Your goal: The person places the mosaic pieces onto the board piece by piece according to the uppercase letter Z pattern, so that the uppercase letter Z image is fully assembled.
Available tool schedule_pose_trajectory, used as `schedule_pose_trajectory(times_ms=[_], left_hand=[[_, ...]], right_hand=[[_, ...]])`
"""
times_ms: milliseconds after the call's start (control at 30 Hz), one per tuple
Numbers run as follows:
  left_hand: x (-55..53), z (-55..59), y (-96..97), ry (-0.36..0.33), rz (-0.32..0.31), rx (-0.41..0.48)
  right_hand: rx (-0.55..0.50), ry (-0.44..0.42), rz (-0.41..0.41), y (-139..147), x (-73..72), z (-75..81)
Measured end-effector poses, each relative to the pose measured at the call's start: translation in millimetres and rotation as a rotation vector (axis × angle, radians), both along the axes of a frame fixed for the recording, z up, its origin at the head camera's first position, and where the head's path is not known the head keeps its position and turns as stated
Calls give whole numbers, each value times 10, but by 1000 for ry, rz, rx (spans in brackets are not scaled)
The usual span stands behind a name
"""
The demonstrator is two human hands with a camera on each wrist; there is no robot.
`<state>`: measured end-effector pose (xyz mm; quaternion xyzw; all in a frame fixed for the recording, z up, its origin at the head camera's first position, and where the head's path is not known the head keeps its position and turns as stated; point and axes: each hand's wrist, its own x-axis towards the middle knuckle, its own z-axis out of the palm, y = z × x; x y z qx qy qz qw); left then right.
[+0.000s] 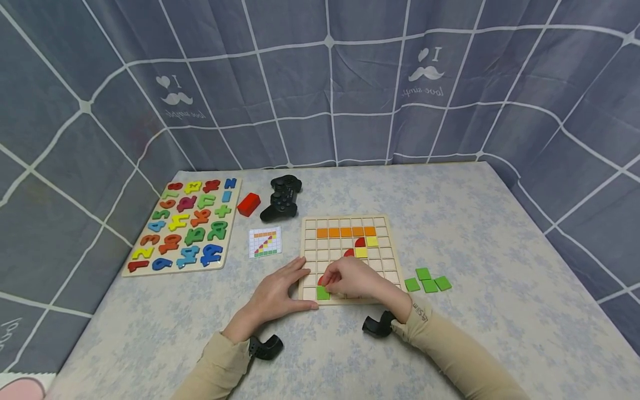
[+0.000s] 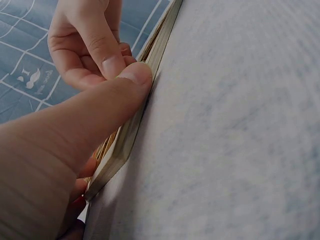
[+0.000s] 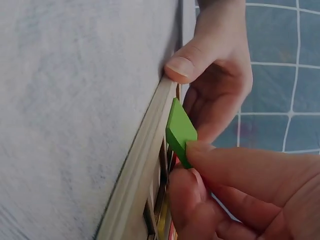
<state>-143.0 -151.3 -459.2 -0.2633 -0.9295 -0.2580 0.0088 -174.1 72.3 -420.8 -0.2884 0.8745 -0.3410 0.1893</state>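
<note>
My right hand [image 1: 356, 278] pinches a green square tile [image 3: 181, 127] between thumb and fingertips, over the near-left corner of a wooden grid board [image 1: 309, 254]. My left hand [image 1: 274, 291] lies along that corner, fingers against the left side and thumb on the front edge. On the board, orange squares [image 1: 346, 232] form a row near the far side. Below them, red quarter-round pieces [image 1: 360, 243] and yellow squares [image 1: 372, 241] run diagonally toward the near left, partly hidden by my right hand.
Several loose green tiles [image 1: 429, 285] lie right of the board. Left of it is a pattern card [image 1: 265, 243]. Farther back are a red block [image 1: 249, 204], a black game controller [image 1: 283, 198] and a number puzzle board [image 1: 220, 261]. Curtains [image 1: 310, 83] surround the table.
</note>
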Motion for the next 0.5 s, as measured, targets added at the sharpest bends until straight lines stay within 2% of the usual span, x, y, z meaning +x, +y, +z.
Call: schedule_pose_trajectory(times_ms=[133, 233, 500], left_hand=[[2, 5, 0, -6, 2, 1], [0, 9, 6, -10, 4, 1], [-5, 16, 18, -28, 9, -6]], right_hand=[[17, 47, 0, 8, 18, 8], [-10, 66, 2, 77, 7, 28], [-144, 67, -18, 564, -67, 169]])
